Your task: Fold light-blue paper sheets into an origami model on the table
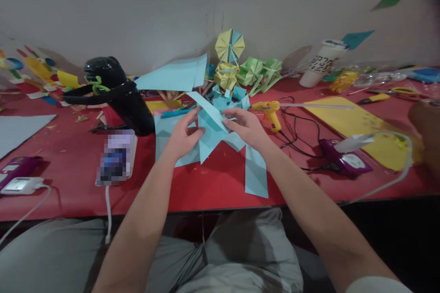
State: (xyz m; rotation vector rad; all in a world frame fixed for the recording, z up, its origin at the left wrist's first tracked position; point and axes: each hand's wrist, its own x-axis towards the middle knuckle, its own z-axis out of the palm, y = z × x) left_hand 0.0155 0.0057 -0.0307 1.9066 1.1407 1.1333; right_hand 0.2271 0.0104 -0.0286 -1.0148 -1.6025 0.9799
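In the head view, my left hand (pixel 185 135) and my right hand (pixel 244 126) hold a folded sheet of light blue paper (pixel 210 132) just above the table. My left thumb and fingers are at its left edge. The right fingers and thumb pinch the folded strip along its upper right side. Under and around it lie more pieces of blue paper, among them a flat sheet (pixel 165 139) on the left and a strip (pixel 256 174) by the table's front edge. A yellow glue gun (pixel 270 112) with a clear glue stick lies right of my right hand.
Behind my hands stand folded yellow and green paper shapes (pixel 229 48). A black bottle (pixel 125 100) and a phone (pixel 117 158) are on the left. On the right are a purple power socket (pixel 343 158), cables, yellow paper (pixel 374 132) and a white cup (pixel 321 64).
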